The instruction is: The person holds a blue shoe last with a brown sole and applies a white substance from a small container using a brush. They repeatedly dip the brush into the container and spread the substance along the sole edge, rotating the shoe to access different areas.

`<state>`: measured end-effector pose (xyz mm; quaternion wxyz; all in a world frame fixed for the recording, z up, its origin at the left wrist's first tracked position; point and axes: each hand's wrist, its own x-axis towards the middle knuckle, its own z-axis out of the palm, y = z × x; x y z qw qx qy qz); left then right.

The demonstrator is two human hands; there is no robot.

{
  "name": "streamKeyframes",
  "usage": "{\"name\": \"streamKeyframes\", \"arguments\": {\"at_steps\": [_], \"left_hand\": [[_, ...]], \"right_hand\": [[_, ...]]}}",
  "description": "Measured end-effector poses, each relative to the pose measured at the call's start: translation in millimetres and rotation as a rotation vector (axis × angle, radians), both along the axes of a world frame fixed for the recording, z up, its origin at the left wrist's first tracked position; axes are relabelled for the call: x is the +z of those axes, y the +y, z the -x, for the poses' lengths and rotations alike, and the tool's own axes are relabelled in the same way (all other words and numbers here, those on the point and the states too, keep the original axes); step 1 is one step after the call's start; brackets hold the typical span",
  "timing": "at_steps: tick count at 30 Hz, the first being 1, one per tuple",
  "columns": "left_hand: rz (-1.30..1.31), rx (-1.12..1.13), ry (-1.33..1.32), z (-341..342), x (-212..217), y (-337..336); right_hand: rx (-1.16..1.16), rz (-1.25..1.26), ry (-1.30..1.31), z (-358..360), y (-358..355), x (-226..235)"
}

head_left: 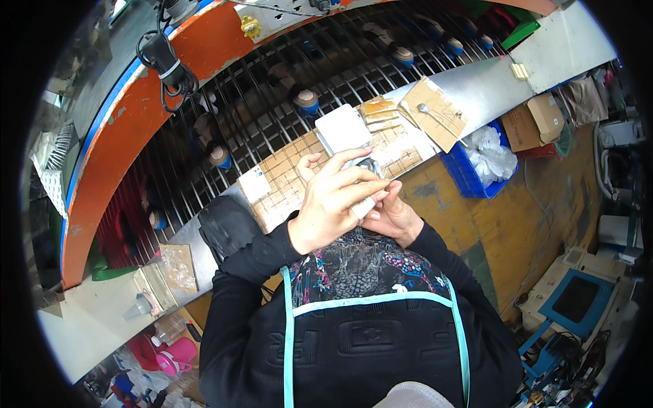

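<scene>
Conveyor of dark rods (286,81) curving across top, orange rim (129,129) outside it; several small tan-and-blue pieces (306,100) riding on the rods, well apart from each other.

Grey counter (476,85) running along the inner edge of the conveyor. On it: taped cardboard sheet with a grid (282,178), flat white box (341,128) lying on that sheet, short stack of tan slabs (379,113) just beside the box, loose cardboard piece (435,112) further right. Dark bag (228,228) at the counter's left end, near the elbow.

Blue crate (469,178) below the counter on the right, stuffed with white plastic bags (488,155). Cardboard cartons (534,119) beyond it.

Both hands up together in front of the chest, over the counter edge. Left hand (333,200) on top, fingers curled, pinching a small white piece (363,206) at its fingertips. Right hand (394,216) tucked under, fingers closed against the same piece; exact grip hidden by the left hand. A dark-and-metal bit (371,165) showing just above the fingers, too hidden to identify.

Progress, as a judgement: mid-handling of one piece. Piece off the counter and held, not yet set down. White box shut and untouched; stack of slabs beside it apparently waiting.
</scene>
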<state>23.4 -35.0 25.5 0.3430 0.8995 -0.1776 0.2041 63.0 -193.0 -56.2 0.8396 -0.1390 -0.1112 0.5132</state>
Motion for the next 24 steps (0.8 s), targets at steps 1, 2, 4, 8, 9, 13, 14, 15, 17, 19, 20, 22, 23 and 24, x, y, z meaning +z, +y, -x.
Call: {"name": "streamKeyframes", "arguments": {"at_steps": [1, 2, 4, 8, 9, 13, 14, 15, 17, 19, 20, 22, 23, 24], "left_hand": [[-0.003, -0.007, -0.024, 0, 1, -1], [-0.004, 0.001, -0.028, 1, 1, -2], [-0.001, 0.010, -0.041, 1, 2, -2], [-0.018, 0.040, -0.027, 2, 4, -2], [-0.024, 0.048, -0.027, 3, 4, -2], [-0.010, 0.083, -0.040, 4, 4, -3], [-0.018, 0.093, -0.048, 5, 4, -4], [-0.019, 0.103, -0.053, 5, 3, -6], [-0.009, 0.123, -0.059, 6, 3, -9], [0.019, 0.146, -0.059, 6, 2, -12], [0.023, 0.174, -0.061, 5, 1, -13], [0.023, 0.237, -0.067, 0, 1, -11], [0.007, 0.270, -0.058, -4, 1, -8], [0.024, 0.267, -0.057, -7, 2, -4]], "right_hand": [[-0.026, 0.031, -0.012, 0, -1, -1], [-0.055, 0.062, -0.018, -1, -2, -2], [-0.074, 0.090, -0.040, -2, -3, -4], [-0.105, 0.170, -0.152, -8, -4, -5], [-0.113, 0.192, -0.202, -9, -4, -5], [-0.147, 0.300, -0.261, -11, -2, -6], [-0.163, 0.333, -0.261, -11, -1, -5], [-0.179, 0.365, -0.261, -10, 0, -4], [-0.169, 0.341, -0.263, -10, 1, -1], [-0.152, 0.329, -0.283, -10, 2, 4], [-0.138, 0.328, -0.302, -11, 3, 6], [-0.082, 0.346, -0.331, -10, 1, 12], [-0.031, 0.271, -0.328, -11, 1, 15], [0.013, 0.175, -0.332, -11, 1, 17]]}}
